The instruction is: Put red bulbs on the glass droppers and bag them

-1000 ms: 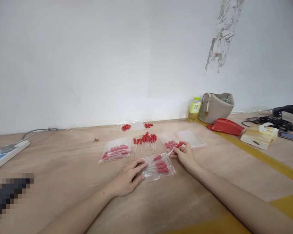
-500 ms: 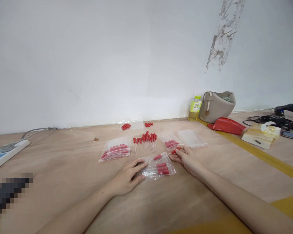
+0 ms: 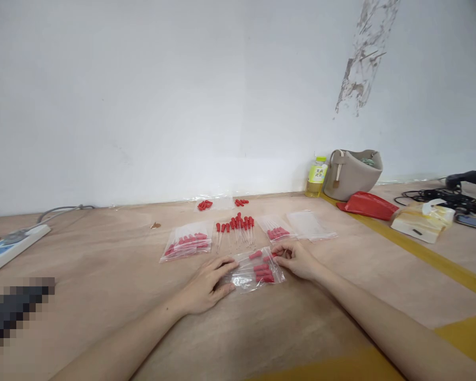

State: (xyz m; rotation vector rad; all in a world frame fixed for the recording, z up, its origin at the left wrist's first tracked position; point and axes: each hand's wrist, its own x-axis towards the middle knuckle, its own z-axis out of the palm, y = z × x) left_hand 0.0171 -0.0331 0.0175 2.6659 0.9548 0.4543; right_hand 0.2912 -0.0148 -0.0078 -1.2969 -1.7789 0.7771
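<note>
A clear zip bag (image 3: 249, 278) with several red-bulbed droppers lies on the tan table (image 3: 103, 296) in front of me. My left hand (image 3: 206, 283) rests flat on the bag's left end, pinning it down. My right hand (image 3: 295, 259) is at the bag's right, open end, fingers pinched on a red-bulbed dropper (image 3: 270, 258) that is partly inside the bag. Behind the bag lies a row of loose red-bulbed droppers (image 3: 236, 228).
A filled bag of droppers (image 3: 186, 246) lies at the left, another bag (image 3: 276, 230) and an empty clear bag (image 3: 311, 225) at the right. Red bulbs (image 3: 204, 205) sit near the wall. A bottle (image 3: 316, 177), beige bag (image 3: 353, 173), red case (image 3: 367, 205), tissue pack (image 3: 420, 219) and cables (image 3: 448, 198) are at the right; a power strip (image 3: 11, 247) at the left.
My right hand has carried the dropper down and left from beside the far bags into the open end of the near bag. My left hand stayed on the bag.
</note>
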